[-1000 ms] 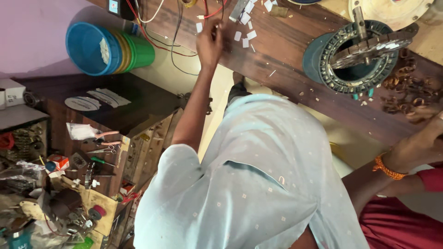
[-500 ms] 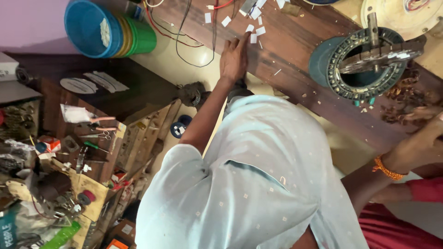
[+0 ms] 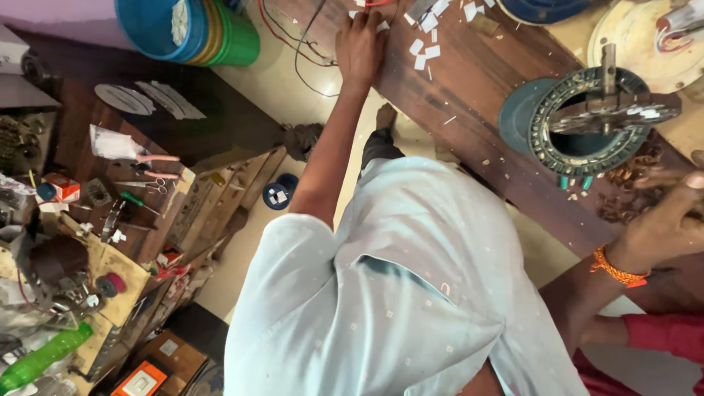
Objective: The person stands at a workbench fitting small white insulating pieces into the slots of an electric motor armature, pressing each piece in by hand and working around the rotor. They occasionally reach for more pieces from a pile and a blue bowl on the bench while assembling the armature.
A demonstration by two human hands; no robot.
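Here, left hand (image 3: 361, 45): stretched far out, palm flat and fingers spread on the dark wooden bench (image 3: 477, 117); it clasps nothing, resting near the red and black wires (image 3: 297, 40).
Paper slips (image 3: 425, 51): small white pieces scattered on the bench just beside that hand.
Right hand (image 3: 671, 224): wearing an orange wristband (image 3: 618, 268), fingers curled down into a heap of copper coils (image 3: 631, 194); whether it has hold of any I cannot tell.
Stator ring (image 3: 587, 121): round metal ring lying on the bench just above the coils, a wooden bar laid across it.
Stacked buckets (image 3: 187, 29): blue, yellow and green, on the floor beyond the bench.
Tool bench (image 3: 110, 220): cluttered, to the left, well apart from both hands.
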